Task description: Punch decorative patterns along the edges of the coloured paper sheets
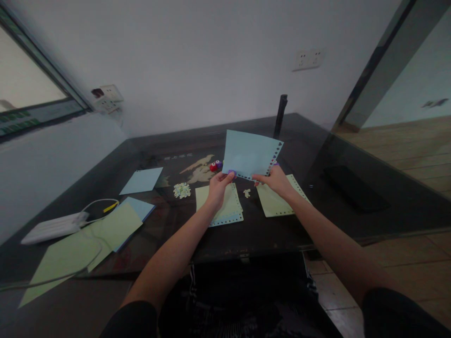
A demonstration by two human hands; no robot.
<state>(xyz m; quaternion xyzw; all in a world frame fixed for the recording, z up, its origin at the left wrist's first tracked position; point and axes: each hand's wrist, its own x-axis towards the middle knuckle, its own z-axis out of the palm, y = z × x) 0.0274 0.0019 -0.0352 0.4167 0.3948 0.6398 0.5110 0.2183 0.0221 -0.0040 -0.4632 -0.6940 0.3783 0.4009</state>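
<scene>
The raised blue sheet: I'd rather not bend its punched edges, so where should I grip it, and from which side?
Probably pinch the blue sheet by its upper-left corner, coming from the left: holes line its right and lower edges, and left hand and right hand are low down.

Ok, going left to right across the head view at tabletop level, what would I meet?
White device with cable, loose blue sheet, larger pile of pale bits, left hand, smaller pile of pale bits, right hand, flat black object.

No legible text, blurred pale characters (178, 156) on dark tabletop (260, 239), indistinct green marks (19, 123) along window edge (56, 111)
</scene>
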